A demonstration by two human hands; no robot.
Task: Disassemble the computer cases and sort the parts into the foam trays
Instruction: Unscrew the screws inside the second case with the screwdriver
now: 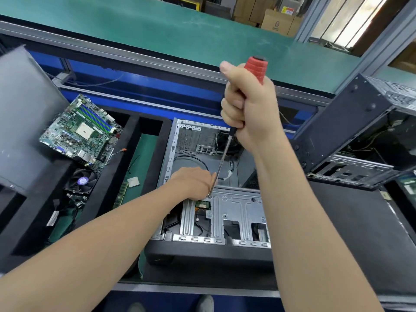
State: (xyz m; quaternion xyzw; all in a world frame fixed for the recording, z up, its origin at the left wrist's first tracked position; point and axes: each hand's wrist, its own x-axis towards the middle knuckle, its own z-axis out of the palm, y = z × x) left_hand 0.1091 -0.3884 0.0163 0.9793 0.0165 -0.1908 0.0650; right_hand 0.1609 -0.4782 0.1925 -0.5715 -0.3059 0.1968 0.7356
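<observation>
My right hand (245, 104) is wrapped tight round the red handle of the screwdriver (225, 149), fingers fully curled and thumb up. The shaft slopes down toward 7 o'clock, and its tip sits on a screw (209, 196) at the near-left corner of the silver drive cage (236, 210). My left hand (193, 183) is low at the tip. Its fingers seem to pinch the shaft just above the screw to steady it, though I only see the back of the hand.

The computer case (171, 154) lies open-side up at the centre, right in front of me. I judge it stiff and fairly heavy, with thin sheet-metal edges that could cut, so I would lift it by the black outer shell rather than the inner rims. The cage should come away light and rigid, best taken by its flat ribbed top. The screw is small and easy to lose.

At 9 o'clock the black foam tray (132, 136) holds a motherboard (83, 129) propped at a tilt, with a cooler fan (82, 180) just below it. The board is fragile, and I would grip it by the edges only. A second case (337, 122) leans at 3 o'clock. The green-matted worktop (157, 30) runs across 12 o'clock, with cardboard boxes (276, 21) stacked behind it.
</observation>
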